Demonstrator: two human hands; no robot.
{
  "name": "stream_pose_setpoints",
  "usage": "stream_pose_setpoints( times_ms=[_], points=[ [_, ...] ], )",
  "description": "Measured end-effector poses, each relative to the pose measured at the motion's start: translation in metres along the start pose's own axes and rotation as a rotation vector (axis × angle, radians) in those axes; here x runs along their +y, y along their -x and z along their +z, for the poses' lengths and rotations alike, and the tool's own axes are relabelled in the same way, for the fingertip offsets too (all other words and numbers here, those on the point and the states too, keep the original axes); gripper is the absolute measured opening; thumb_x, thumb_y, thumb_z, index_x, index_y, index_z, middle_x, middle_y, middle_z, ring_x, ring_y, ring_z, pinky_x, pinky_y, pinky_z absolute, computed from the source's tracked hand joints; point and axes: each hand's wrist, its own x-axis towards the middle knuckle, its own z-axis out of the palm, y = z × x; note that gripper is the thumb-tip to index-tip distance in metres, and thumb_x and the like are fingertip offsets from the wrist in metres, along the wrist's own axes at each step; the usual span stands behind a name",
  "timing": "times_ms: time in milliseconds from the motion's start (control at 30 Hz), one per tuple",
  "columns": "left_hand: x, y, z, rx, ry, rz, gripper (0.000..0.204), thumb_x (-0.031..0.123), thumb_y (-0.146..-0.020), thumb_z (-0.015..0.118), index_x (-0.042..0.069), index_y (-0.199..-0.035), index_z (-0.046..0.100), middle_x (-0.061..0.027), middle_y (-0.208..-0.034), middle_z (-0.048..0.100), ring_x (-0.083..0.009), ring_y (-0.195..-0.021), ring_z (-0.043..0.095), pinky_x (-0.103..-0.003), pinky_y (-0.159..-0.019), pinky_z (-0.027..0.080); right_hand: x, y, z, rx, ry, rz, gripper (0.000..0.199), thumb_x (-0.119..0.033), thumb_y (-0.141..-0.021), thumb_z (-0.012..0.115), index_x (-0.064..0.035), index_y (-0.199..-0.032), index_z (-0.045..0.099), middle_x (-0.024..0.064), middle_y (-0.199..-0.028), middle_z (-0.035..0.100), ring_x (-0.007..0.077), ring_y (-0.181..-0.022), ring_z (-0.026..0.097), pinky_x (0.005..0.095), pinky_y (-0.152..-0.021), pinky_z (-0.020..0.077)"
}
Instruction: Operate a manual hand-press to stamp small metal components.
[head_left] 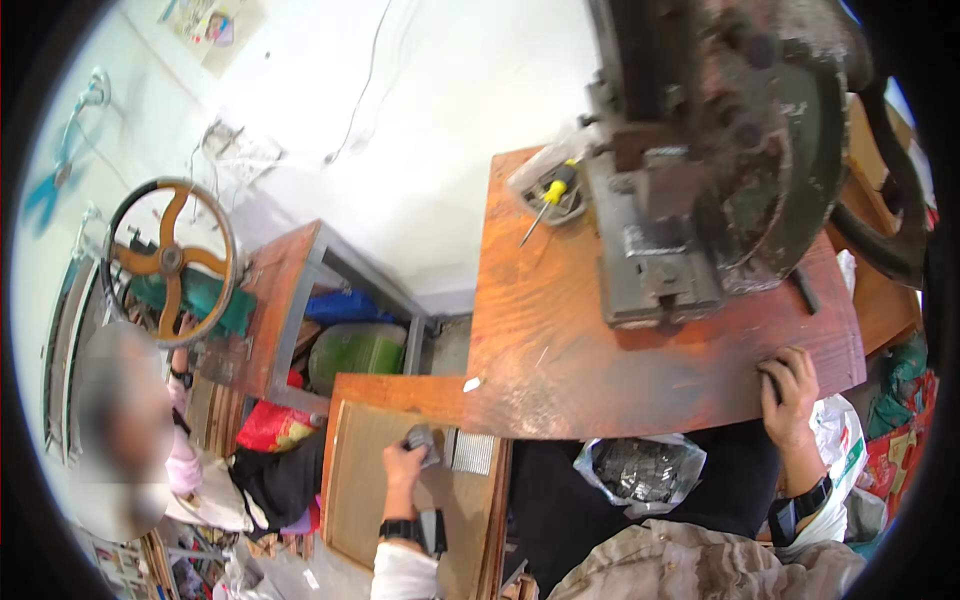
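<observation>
The left hand (pixel 402 462) is gripping a small grey metal piece (pixel 422 440) over the low board (pixel 360 500); the right hand (pixel 790 395) is resting with fingers curled on the table edge (pixel 640 425).

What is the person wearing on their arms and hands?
Both hands are bare, no gloves. The left hand has a black watch at the wrist above a pale, whitish sleeve. The right hand has a black wristband or watch with a dark strap; that forearm is uncovered.

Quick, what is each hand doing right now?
Left hand: closed on small grey pieces.
Right hand: gripping the wooden bench's edge, holding nothing.
</observation>
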Motion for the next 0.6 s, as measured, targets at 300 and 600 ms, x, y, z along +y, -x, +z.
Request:
stream_pose_setpoints(
  times_ms=[300,600],
  points=[
    [0.332,0.061,-0.044,-0.342,0.261,0.481,0.035,0.005,-0.065,0.069,-0.012,-0.095,0.062,-0.0129,-0.082,0.066,-0.0128,-0.071,0.061,-0.027,-0.064,0.049,0.006,0.005,-0.004,0.011,0.009,-0.008,0.019,-0.006,-0.064,0.065,-0.0072,-0.083,0.062,0.0082,-0.089,0.057,0.0285,-0.088,0.055,0.0378,-0.072,0.0443],
    [0.471,0.075,0.044,-0.164,0.162,0.833,0.038,0.020,-0.059,0.073,-0.004,-0.089,0.066,-0.0173,-0.080,0.067,-0.0262,-0.074,0.066,-0.035,-0.068,0.050,0.015,0.008,-0.009,-0.018,-0.054,-0.018,0.022,-0.012,-0.066,0.066,-0.0092,-0.087,0.062,0.0052,-0.094,0.057,0.0248,-0.093,0.053,0.0367,-0.076,0.0431]
  ],
)
